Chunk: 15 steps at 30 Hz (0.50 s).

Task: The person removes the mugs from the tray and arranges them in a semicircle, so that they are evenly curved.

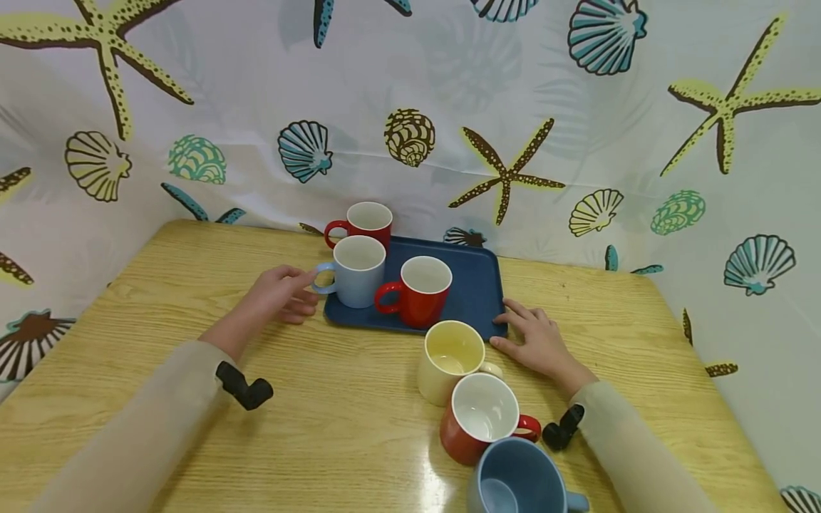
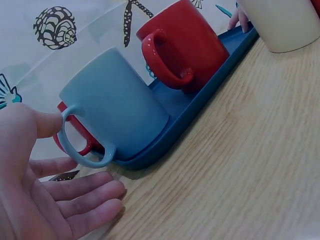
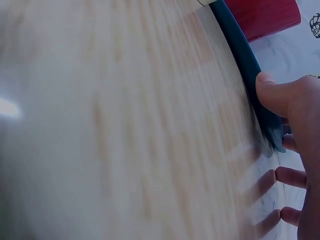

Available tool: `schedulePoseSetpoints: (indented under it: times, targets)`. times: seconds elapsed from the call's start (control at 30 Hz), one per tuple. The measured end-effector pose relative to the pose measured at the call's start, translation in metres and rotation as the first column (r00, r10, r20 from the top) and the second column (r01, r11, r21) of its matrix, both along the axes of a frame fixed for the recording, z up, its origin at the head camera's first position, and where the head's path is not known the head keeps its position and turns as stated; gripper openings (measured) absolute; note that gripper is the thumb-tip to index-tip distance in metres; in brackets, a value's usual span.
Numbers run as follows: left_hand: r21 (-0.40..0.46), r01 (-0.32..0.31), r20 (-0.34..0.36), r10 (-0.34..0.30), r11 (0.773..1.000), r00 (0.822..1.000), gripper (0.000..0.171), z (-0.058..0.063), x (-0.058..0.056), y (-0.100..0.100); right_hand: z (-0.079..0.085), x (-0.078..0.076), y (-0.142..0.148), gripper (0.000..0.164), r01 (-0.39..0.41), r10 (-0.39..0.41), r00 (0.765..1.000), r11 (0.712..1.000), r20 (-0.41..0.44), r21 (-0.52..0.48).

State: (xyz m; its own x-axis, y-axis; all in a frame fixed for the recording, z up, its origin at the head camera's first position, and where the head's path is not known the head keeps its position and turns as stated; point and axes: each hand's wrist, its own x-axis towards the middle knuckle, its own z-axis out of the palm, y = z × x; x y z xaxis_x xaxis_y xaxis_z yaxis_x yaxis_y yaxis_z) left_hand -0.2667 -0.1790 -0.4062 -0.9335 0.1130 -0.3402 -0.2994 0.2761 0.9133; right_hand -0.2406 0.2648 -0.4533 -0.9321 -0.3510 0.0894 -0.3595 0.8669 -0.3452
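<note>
My left hand (image 1: 282, 293) is beside the light blue mug (image 1: 360, 283), which stands at the left of a dark blue tray (image 1: 474, 285). In the left wrist view the thumb lies right at the mug's handle (image 2: 68, 145), with the other fingers loosely extended below and behind it. My right hand (image 1: 534, 338) holds the tray's front right corner between thumb and index finger; its other fingers reach down beside the tray. Also on the tray are a red mug (image 1: 425, 303) in front and another red mug (image 1: 370, 218) behind the light blue one.
A cream-yellow mug (image 1: 436, 370) stands close to the tray's front edge. Nearer me follow a red mug with white inside (image 1: 458, 434) and a blue mug (image 1: 519, 477), in a row beside my right forearm. A shell-patterned cloth (image 1: 359, 85) hangs behind the wooden table (image 1: 308, 427).
</note>
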Motion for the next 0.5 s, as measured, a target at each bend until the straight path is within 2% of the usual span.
schedulePoseSetpoints:
  times: [0.23, 0.5]
  targets:
    - [0.037, 0.062, 0.048, -0.063, 0.997, 0.997, 0.073, -0.001, -0.010, 0.001, -0.002, 0.000, 0.001, 0.045, 0.001, -0.001, 1.000, 1.000, 0.003, -0.021]
    - [0.075, 0.025, 0.063, -0.030, 0.997, 0.998, 0.069, -0.003, -0.015, 0.004, -0.002, 0.001, 0.000, 0.045, 0.005, -0.005, 1.000, 0.999, 0.012, -0.037]
